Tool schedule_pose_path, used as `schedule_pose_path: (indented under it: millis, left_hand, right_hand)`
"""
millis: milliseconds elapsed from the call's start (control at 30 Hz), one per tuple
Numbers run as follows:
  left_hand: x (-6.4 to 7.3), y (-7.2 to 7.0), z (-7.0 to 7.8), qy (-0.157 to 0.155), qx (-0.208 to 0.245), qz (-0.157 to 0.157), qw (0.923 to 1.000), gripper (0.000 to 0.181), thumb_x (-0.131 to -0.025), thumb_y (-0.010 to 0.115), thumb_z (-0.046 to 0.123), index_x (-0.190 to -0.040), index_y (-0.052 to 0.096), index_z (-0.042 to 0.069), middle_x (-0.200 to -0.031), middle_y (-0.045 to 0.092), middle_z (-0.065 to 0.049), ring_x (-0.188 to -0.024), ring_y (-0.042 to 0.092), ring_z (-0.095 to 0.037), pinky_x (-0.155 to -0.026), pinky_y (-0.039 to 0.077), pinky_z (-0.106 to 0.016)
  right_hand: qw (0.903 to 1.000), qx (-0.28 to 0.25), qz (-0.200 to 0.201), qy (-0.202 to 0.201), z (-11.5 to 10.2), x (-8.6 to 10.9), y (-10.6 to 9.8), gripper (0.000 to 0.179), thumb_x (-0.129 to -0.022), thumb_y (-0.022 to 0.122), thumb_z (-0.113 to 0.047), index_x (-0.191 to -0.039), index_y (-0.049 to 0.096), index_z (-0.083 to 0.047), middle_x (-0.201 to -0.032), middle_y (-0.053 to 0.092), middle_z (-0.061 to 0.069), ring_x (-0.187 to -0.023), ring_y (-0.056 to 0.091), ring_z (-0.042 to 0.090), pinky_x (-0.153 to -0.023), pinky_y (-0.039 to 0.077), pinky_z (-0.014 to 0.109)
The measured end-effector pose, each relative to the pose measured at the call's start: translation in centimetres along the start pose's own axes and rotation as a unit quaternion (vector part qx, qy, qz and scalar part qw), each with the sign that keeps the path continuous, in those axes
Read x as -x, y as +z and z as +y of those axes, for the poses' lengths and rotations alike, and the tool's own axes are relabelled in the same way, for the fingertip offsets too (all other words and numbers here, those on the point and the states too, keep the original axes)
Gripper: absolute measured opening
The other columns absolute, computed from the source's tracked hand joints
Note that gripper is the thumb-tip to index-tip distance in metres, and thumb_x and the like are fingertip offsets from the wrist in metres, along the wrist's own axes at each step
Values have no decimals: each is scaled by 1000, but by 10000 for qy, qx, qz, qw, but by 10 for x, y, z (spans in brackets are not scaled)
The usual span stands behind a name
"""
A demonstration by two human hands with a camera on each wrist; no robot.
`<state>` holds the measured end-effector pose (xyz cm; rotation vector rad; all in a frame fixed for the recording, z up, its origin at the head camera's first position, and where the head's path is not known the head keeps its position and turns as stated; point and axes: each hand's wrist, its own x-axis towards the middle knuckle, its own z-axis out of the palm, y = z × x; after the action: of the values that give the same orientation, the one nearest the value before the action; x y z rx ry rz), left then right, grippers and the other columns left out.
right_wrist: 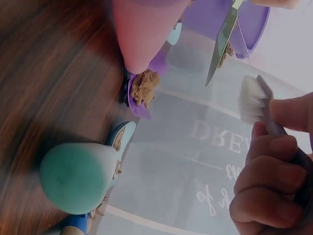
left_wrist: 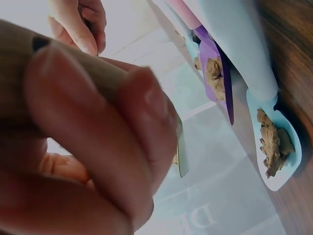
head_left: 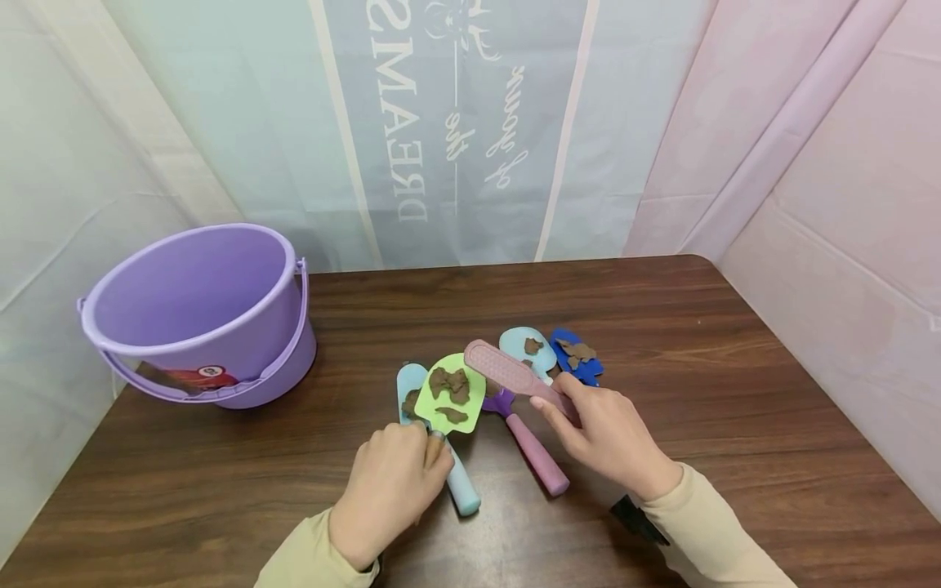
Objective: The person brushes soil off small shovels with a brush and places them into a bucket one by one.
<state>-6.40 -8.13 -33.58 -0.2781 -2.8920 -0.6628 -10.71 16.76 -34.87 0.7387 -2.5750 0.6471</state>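
Note:
My left hand (head_left: 393, 482) grips the wooden handle of a small lime-green shovel (head_left: 476, 392), whose flat head carries several brown, clay-like lumps. A pink brush (head_left: 503, 369) is in my right hand (head_left: 613, 429), its back facing up in the head view. White bristles (right_wrist: 251, 100) show below it in the right wrist view, apart from the green blade. Under the shovel lies a light-blue trowel (head_left: 461, 482) with brown lumps in its scoop. Beside it is a purple trowel (right_wrist: 132, 93) with a pink handle, also holding brown stuff.
Farther right lie a second light-blue tool (head_left: 518, 339) and a dark blue one (head_left: 588, 374), both with brown lumps. A purple bucket (head_left: 279, 335) with its handle down stands at the left of the wooden table (head_left: 735, 367). Cloth curtains (head_left: 632, 122) enclose the back and sides.

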Motion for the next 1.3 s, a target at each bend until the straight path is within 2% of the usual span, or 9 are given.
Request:
schedule_pose_path:
  millis: [300, 667, 900, 1300]
  left_hand:
    - [1, 2, 2, 103, -1, 56, 9999, 43, -77, 63, 18, -51, 29, 19, -53, 21, 11, -46, 29, -8, -40, 26, -26]
    - [4, 1, 6, 225, 100, 88, 9997, 43, -77, 65, 18, -51, 31, 19, -52, 21, 12, -45, 27, -7, -40, 26, -24]
    - [6, 1, 8, 265, 119, 18, 9996, 41, -76, 64, 17, -51, 32, 19, -51, 21, 12, -44, 26, -6, -39, 25, -24]
    - [10, -1, 12, 401, 111, 67, 9991, 44, -75, 66, 18, -50, 30, 20, -51, 18, 14, -45, 23, -5, -39, 24, -24]
  right_hand:
    - [9981, -368, -458, -199, -8, 0, 2, 18, -89, 66, -28, -82, 52, -19, -55, 27, -17, -46, 24, -8, -42, 20, 15]
    - [9965, -446, -404, -582, -14, 3, 8, 23, -90, 65, -30, -77, 50, -18, -56, 24, -18, -48, 19, -9, -44, 17, 11]
    - [9951, -650, -600, -441, -17, 3, 10, 23, -90, 66, -27, -76, 48, -20, -53, 30, -20, -46, 26, -10, -43, 20, 12]
    - [9961, -491, -623, -383, -18, 4, 12, 24, -89, 66, -29, -76, 48, -21, -52, 31, -21, -44, 27, -9, -42, 22, 13]
